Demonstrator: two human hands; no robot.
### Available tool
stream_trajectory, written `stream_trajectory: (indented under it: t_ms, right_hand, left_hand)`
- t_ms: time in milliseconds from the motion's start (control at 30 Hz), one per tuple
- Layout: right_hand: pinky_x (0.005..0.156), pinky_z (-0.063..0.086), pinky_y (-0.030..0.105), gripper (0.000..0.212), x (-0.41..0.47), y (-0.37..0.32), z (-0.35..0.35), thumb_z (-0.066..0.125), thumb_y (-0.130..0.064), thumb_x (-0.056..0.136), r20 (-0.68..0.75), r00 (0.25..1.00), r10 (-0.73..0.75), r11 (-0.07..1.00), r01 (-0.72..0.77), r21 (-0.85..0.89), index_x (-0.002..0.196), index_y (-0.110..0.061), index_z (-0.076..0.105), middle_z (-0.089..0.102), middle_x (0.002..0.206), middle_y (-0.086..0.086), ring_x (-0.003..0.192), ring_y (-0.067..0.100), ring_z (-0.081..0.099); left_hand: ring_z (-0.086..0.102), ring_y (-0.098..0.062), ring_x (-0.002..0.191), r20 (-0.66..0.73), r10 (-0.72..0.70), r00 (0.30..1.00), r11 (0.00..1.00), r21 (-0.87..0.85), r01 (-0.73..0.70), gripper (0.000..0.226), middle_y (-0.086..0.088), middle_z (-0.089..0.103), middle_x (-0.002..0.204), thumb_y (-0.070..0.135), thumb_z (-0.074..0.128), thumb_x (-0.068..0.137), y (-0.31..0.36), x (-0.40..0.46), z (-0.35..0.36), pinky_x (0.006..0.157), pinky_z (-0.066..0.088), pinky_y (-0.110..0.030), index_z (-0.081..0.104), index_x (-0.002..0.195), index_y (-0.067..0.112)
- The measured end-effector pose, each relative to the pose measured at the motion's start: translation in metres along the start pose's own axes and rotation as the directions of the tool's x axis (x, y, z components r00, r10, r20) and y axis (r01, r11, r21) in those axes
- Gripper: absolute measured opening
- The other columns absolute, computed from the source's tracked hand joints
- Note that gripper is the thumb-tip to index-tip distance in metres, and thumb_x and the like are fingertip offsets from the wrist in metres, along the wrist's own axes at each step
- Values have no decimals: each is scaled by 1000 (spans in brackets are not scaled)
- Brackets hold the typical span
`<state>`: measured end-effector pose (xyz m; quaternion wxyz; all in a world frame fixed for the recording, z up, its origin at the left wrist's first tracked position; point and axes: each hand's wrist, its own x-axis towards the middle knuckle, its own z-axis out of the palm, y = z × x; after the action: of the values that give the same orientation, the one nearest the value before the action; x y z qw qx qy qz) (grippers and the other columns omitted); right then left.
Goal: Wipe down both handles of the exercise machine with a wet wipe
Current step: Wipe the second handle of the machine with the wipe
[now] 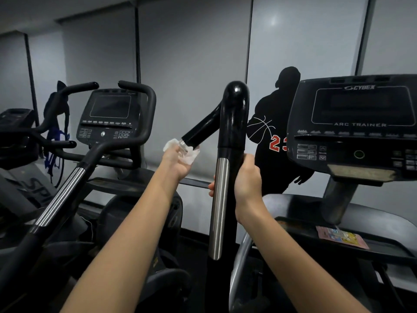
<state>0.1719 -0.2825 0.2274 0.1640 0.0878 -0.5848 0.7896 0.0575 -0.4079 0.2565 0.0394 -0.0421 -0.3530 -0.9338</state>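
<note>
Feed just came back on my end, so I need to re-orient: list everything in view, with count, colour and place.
handle: one, black with steel sleeve, centre.
side grip: one, black, branching left off the handle.
wet wipe: one, white, at the side grip's end.
Arc Trainer console: one, black, right.
neighbouring machine console: one, black, left.
wall decal: one, black, red 23, behind the handle.
packet: one, pink-yellow, right tray.
left hand: holds the wet wipe.
right hand: grips the handle.

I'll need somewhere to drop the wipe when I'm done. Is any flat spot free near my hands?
The dark shelf below the console looks free in front of the pink packet. Around the handle it is crowded: the right hand grips it, and the left hand holds the wet wipe on its side branch.
</note>
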Motion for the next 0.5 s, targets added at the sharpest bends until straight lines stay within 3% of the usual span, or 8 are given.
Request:
stream_trajectory:
  t_ms: [100,133,200,233,300,367,433,500]
  right_hand:
    - [42,50,31,47,2,2,0,25,-26,95,-21,1000,-10,1000,10,2,95,9,57,52,73,21,42,25,57]
    - [42,49,32,46,3,3,1,25,-26,94,-36,999,-19,1000,19,-4,90,6,57,51,72,20,44,27,56]
    - [47,49,39,37,4,6,2,28,-29,91,-91,995,-50,998,46,-45,80,-5,54,47,72,16,54,31,49]
    - [54,46,44,31,7,8,1,30,-31,89,-130,989,-68,994,56,-93,79,-10,50,45,74,13,62,30,45]
    - [67,42,39,29,15,10,-5,36,-33,91,-171,984,-57,989,31,-147,84,-9,51,47,80,13,74,27,46]
    - [72,47,33,30,24,6,-12,47,-37,89,-24,991,132,989,-133,-59,92,-11,61,61,84,8,79,22,57]
    - [74,52,36,25,27,2,-16,53,-32,87,217,919,330,939,-343,20,81,-11,64,64,75,5,73,21,59]
    - [86,54,46,24,30,7,-22,54,-27,91,225,897,381,921,-390,-5,87,-6,65,64,81,10,77,26,61]
  left_hand:
    - [65,-29,101,9,-68,998,998,-3,68,29,-22,56,116,-2,26,98,-5,-11,-8,61,59,-32,48,117,-3]
    - [66,-29,101,41,-103,994,995,11,103,32,-22,54,121,-1,27,98,-8,-15,-13,57,60,-33,46,124,-3]
    - [67,-21,91,137,-174,975,978,143,155,32,-15,56,124,10,40,99,-16,-22,-21,62,60,-34,50,126,-3]
    - [65,-19,88,158,-204,966,953,258,159,30,-11,60,119,17,45,98,-18,-29,-21,67,60,-36,57,120,-1]
    - [65,-19,79,159,-257,953,900,399,176,23,-9,68,94,25,54,94,-27,-37,-21,68,59,-36,65,97,5]
    - [66,-20,73,211,-292,933,830,541,138,20,-9,69,83,27,59,89,-36,-51,-14,69,58,-32,66,87,9]
    - [64,-25,77,226,-237,945,776,629,44,23,-12,68,79,27,57,88,-47,-60,-7,79,52,-37,65,82,6]
    - [67,-34,84,235,-191,953,737,676,-19,33,-20,70,85,31,54,87,-55,-65,1,83,53,-42,67,88,1]
